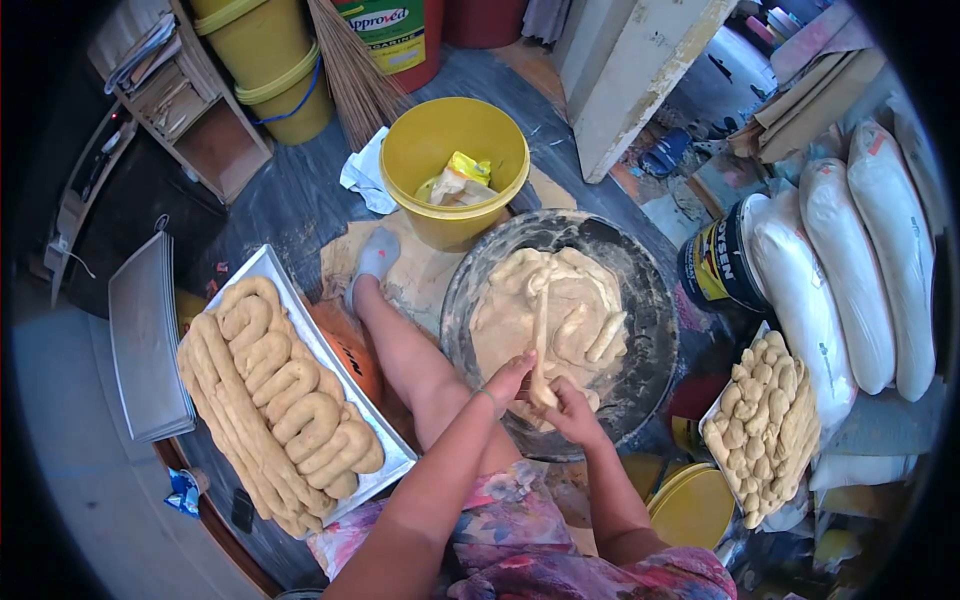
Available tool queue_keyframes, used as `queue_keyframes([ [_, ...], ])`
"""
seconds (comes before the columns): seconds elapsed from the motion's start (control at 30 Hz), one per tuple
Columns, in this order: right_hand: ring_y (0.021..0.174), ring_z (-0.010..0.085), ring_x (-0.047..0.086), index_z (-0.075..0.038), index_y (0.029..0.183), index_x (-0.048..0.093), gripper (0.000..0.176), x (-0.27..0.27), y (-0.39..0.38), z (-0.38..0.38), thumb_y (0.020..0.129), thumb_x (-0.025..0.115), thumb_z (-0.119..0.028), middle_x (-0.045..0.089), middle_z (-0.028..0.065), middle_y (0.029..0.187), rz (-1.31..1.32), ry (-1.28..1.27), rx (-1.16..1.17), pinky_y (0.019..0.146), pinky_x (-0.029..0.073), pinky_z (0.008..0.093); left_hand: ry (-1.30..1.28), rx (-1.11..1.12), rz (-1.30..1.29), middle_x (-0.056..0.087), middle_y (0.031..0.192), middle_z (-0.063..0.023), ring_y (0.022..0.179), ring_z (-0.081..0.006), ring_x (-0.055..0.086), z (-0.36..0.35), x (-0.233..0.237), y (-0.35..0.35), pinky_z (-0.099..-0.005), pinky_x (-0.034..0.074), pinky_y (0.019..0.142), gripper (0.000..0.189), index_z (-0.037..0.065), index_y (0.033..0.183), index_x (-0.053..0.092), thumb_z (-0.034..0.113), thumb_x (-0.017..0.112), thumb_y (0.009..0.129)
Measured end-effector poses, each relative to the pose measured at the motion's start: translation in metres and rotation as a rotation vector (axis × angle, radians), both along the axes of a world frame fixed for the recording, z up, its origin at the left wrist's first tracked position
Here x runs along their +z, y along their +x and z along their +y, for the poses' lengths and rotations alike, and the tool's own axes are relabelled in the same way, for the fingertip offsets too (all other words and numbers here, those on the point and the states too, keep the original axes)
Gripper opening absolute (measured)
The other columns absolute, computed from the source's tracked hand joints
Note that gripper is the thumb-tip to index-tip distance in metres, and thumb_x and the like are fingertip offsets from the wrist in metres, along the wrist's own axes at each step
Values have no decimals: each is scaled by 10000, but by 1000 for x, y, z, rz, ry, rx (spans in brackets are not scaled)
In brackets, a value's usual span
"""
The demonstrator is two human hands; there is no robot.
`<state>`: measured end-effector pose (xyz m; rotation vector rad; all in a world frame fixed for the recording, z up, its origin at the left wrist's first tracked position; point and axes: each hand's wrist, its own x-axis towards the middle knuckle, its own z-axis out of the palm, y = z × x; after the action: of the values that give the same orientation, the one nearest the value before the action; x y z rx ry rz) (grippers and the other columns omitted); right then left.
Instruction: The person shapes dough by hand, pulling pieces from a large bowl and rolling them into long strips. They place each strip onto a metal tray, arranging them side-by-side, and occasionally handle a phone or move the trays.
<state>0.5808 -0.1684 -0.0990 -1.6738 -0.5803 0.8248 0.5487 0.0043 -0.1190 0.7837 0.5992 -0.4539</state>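
Note:
A long strip of pale dough (541, 330) stretches from the dough in a black basin (655, 300) toward me. My left hand (511, 380) is closed on the strip near its lower part. At its thick near end, my right hand (574, 412) grips the same strip with bent fingers. Under both hands, flour and more dough pieces (606, 337) lie inside the basin, some as short rolls along the right side. Part of the strip is hidden behind my fingers.
At left, a tray (390, 462) bears coiled and straight dough ropes (290, 400). A second tray at right holds many small dough lumps (765, 420). A yellow bucket (455, 225) with wrappers stands beyond the basin. White sacks (845, 270) and a dark paint bucket (715, 262) crowd the right.

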Motion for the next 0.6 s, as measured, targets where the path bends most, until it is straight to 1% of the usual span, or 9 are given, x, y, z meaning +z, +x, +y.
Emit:
queue_keyframes([
  [0.13, 1083, 230, 530, -12, 1077, 539, 356, 16, 10, 6, 755, 645, -119, 547, 144, 1196, -231, -132, 243, 914, 404, 326, 25, 207, 25, 570, 831, -33, 722, -130, 562, -2, -13, -1, -294, 488, 653, 346, 73, 1073, 539, 364, 567, 889],
  [0.17, 1072, 262, 550, -20, 1062, 576, 346, 17, 30, 9, 756, 664, -155, 571, 166, 1150, -368, -269, 366, 908, 415, 349, 56, 285, 51, 562, 791, -26, 678, -125, 556, 1, -22, 0, -283, 486, 612, 317, 63, 1044, 554, 336, 580, 886],
  [0.2, 1021, 298, 561, -22, 1034, 596, 330, 13, 46, 11, 743, 667, -161, 594, 167, 1088, -441, -329, 215, 885, 428, 358, 87, 363, 77, 554, 751, -19, 633, -120, 549, 3, -28, 2, -272, 484, 570, 288, 53, 1015, 570, 307, 593, 882],
  [0.23, 970, 334, 572, -24, 1006, 616, 315, 7, 65, 13, 731, 670, -167, 616, 169, 1025, -513, -389, 63, 863, 440, 366, 163, 385, 137, 546, 709, -13, 559, -109, 521, 5, -9, 3, -255, 454, 485, 252, 23, 955, 593, 261, 602, 874],
  [0.3, 999, 248, 570, 7, 1068, 583, 341, -26, 123, 29, 781, 651, -164, 609, 159, 1038, -396, -453, -175, 867, 431, 322, 346, 257, 119, 550, 719, -18, 553, -103, 513, 1, -10, 4, -253, 447, 483, 254, 10, 981, 589, 236, 605, 867],
  [0.37, 962, 241, 575, 41, 1100, 568, 399, -69, 167, 64, 806, 633, -220, 601, 176, 1031, -157, -144, -444, 861, 430, 303, 411, 147, 62, 556, 729, -26, 555, -100, 511, -1, -16, 4, -250, 440, 481, 271, -3, 1009, 584, 222, 607, 859],
  [0.5, 1050, 310, 555, 62, 1174, 521, 653, -138, 223, 132, 758, 653, -423, 585, 213, 1098, -338, -596, -454, 918, 414, 354, 387, 42, 10, 563, 737, -41, 560, -105, 508, 1, -22, 1, -244, 431, 477, 313, -19, 1050, 575, 215, 611, 845],
  [0.57, 1147, 351, 492, 43, 1219, 487, 755, -126, 218, 159, 714, 669, -487, 537, 240, 1186, -233, -825, -437, 988, 367, 382, 407, 41, 65, 563, 739, -50, 567, -121, 509, 4, -2, 4, -244, 434, 495, 312, -20, 1066, 570, 175, 605, 825],
  [0.6, 1153, 347, 487, 32, 1218, 486, 721, -129, 209, 172, 717, 671, -453, 531, 241, 1190, -352, -903, -438, 1003, 350, 390, 446, 18, 59, 568, 742, -55, 568, -126, 514, 5, 4, 6, -254, 441, 504, 320, -25, 1068, 568, 168, 606, 816],
])
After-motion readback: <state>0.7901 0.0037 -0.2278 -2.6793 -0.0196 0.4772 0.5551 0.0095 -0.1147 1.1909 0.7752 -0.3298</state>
